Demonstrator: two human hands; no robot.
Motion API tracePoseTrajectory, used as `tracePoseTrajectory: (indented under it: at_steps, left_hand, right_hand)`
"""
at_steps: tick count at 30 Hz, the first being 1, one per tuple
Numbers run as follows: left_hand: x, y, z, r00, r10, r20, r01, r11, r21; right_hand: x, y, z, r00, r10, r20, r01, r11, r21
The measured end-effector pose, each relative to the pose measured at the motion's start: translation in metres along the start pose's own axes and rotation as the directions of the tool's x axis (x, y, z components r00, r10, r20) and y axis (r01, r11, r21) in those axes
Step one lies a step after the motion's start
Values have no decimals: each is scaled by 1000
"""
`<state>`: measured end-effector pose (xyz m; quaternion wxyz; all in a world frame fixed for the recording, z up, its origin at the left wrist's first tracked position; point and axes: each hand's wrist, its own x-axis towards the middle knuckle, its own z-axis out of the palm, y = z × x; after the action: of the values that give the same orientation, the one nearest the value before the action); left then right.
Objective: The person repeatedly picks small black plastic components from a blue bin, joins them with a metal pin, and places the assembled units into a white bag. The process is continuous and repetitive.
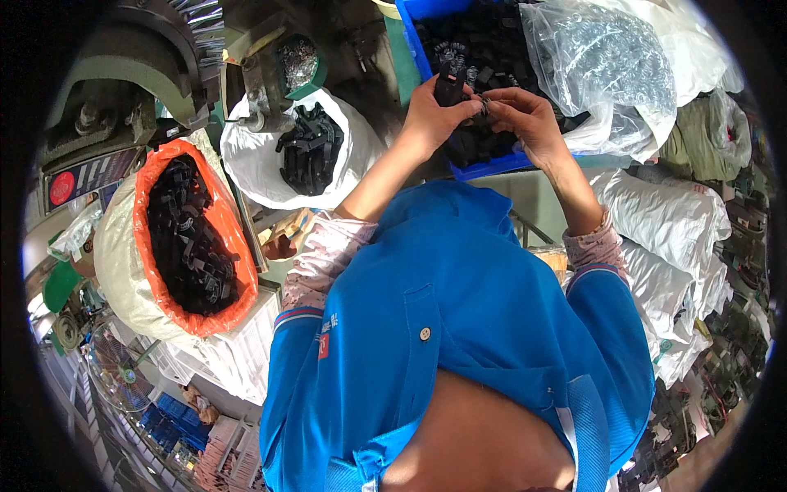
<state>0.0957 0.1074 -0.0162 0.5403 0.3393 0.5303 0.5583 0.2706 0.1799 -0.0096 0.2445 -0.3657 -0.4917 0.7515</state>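
My left hand (430, 123) is closed around a black plastic part (448, 90), which stands up between thumb and fingers. Close beside it, my right hand (529, 123) pinches a small shiny metal spring (484, 107) near the left thumb tip. Both hands are over the near side of a blue crate (492, 168) full of similar black parts (496, 49). A few coil springs (451, 54) lie just beyond the left hand. On the crate's right side rests a clear plastic bag (602, 57) filled with small metal springs.
Left of the crate, a white-lined container (246, 176) holds black parts beneath a metal machine fixture (261, 107). A sack with an orange liner (234, 215), also full of black parts, stands farther left. White sacks (664, 217) are stacked at right. A fan (119, 369) stands lower left.
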Motion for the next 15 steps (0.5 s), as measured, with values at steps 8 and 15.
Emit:
tracePoseTrajectory:
  at_steps: [8, 15]
  left_hand:
    - [3, -7, 1, 995, -102, 14, 103, 973, -209]
    - [1, 0, 3, 1000, -25, 5, 25, 995, -92]
  right_hand:
    - [1, 3, -10, 988, -138, 66, 150, 960, -238]
    - [2, 2, -9, 999, -41, 9, 41, 932, -359]
